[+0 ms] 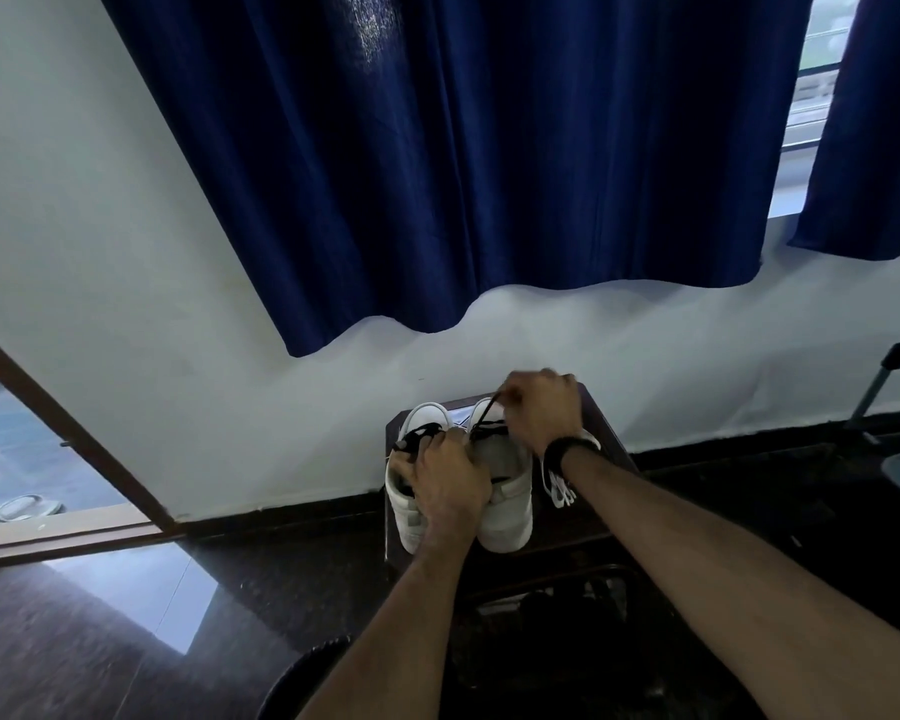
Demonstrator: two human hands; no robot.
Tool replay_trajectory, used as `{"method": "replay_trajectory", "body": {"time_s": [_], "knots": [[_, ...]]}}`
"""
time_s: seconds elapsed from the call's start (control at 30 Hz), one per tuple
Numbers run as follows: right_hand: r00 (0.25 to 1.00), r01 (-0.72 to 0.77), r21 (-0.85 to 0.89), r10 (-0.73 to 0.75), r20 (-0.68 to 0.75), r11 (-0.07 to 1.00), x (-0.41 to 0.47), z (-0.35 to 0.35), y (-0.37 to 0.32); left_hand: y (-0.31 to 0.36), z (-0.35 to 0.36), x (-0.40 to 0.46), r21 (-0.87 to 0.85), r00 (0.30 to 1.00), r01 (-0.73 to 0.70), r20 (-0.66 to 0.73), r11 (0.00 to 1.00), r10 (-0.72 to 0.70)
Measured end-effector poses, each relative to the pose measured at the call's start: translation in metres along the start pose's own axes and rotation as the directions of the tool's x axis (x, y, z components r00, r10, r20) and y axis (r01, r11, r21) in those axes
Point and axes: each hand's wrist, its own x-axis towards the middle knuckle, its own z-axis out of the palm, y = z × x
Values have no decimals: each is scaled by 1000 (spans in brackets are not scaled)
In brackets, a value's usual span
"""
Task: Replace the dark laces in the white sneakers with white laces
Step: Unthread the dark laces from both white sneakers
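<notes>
Two white sneakers stand side by side on a small dark stool (611, 439), toes toward the wall. The left sneaker (411, 517) still carries a dark lace (418, 436) bunched near its toe. My left hand (450, 485) presses down between the two shoes, gripping the right sneaker (510, 517) at its opening. My right hand (544, 407) pinches the dark lace (487, 414) of the right sneaker and holds it taut above the eyelets. White laces (559, 488) lie on the stool just right of the shoes, under my right wrist.
A white wall with a hanging dark blue curtain (437, 174) is right behind the stool. An open wooden door frame (74, 439) is at left. The floor is dark polished stone. A dark round object (307, 678) sits near my left forearm, a dark frame (884, 387) at right.
</notes>
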Motion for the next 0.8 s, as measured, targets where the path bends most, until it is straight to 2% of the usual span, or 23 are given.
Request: {"method": "replay_trajectory", "body": {"time_s": [0.03, 0.07, 0.1, 0.13, 0.17, 0.2, 0.23, 0.27, 0.3, 0.33, 0.4, 0.43, 0.5, 0.53, 0.6, 0.73, 0.8], "knots": [[972, -198, 215, 221, -85, 956, 4, -10, 1, 0, 0, 0, 2, 1000, 4, 0, 1000, -4], [904, -339, 418, 415, -103, 843, 9, -17, 5, 0, 0, 0, 4, 1000, 6, 1, 1000, -6], [839, -409, 557, 538, -81, 722, 14, -23, 10, 0, 1, 1, 3, 1000, 1, -1, 1000, -1], [806, -433, 630, 589, -49, 645, 17, -27, 15, -1, 2, 0, 2, 1000, -5, -7, 1000, 5], [799, -453, 649, 602, -9, 611, 19, -29, 21, -1, 2, 0, -3, 1000, -11, -17, 1000, 11], [819, -459, 628, 574, 24, 629, 20, -29, 27, 0, 2, 0, -8, 999, -15, -29, 1000, 14], [858, -456, 537, 510, 54, 710, 18, -29, 32, 0, 2, 0, -13, 999, -17, -44, 1000, 16], [916, -393, 362, 394, 75, 845, 15, -29, 35, 0, 2, 0, -13, 998, -17, -52, 1000, 17], [963, -264, 150, 252, 97, 953, 9, -27, 37, 0, 1, -1, -5, 999, -16, -51, 1000, 16], [988, -117, 10, 115, 107, 993, 4, -26, 36, 0, 1, -1, 4, 999, -14, -44, 1000, 14], [987, 121, -4, -119, 106, 993, -4, -23, 22, 1, 1, -1, 6, 999, -14, -44, 1000, 14], [959, 242, -13, -237, 155, 970, -8, -21, 12, 1, 1, 0, 9, 999, -13, -50, 1000, 14], [854, 472, -149, -409, 322, 869, -13, -6, -3, 0, 1, 1, 30, 1000, -3, -30, 1000, 4], [824, 524, -227, -420, 380, 821, -14, 2, -7, 0, 2, 1, 36, 1000, 1, -15, 999, 0], [839, 501, -308, -367, 401, 809, -14, 19, -9, -2, 4, 3, 41, 1000, 5, 0, 999, -6], [893, 431, -350, -336, 301, 832, -8, 21, -10, -2, 5, 2, 25, 1000, 3, -7, 1000, -2], [953, 290, -246, -254, 167, 925, 1, 10, -4, -2, 4, 0, 15, 1000, -11, -16, 1000, 12]]}}
